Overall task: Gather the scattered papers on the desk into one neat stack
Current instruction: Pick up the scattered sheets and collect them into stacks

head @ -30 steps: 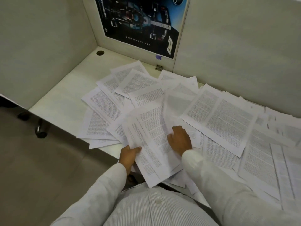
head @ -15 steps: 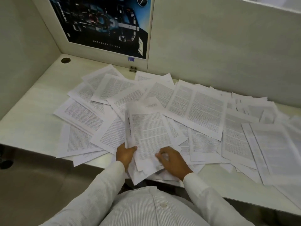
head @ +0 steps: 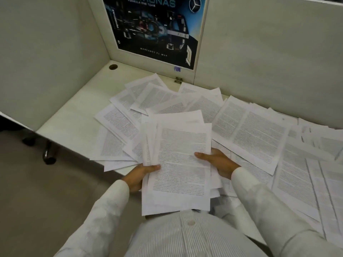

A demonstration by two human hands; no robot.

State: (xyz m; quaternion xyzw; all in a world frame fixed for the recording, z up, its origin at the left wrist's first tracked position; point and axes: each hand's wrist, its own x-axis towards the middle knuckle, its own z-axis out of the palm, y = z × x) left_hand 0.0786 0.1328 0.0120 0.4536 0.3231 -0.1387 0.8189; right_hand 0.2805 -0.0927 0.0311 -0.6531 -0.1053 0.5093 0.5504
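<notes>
A loose bundle of printed sheets (head: 178,164) is lifted above the desk's front edge, close to my body. My left hand (head: 139,175) grips its left edge with the thumb on top. My right hand (head: 217,162) grips its right edge, thumb lying across the top page. The bundle's sheets are uneven, with edges fanned out at the left and bottom. Many more scattered papers (head: 248,130) cover the pale desk (head: 78,112) behind and to the right, overlapping each other.
Cubicle walls close in the desk on the left and back. A dark racing-car poster (head: 154,28) hangs on the back panel. A round cable hole (head: 113,67) sits in the far left corner. Chair castors (head: 49,156) stand on the floor at left.
Both hands have gathered several sheets into one bundle and lifted it off the desk toward my body. My right hand moved from pressing the pages to gripping the bundle's right edge.
</notes>
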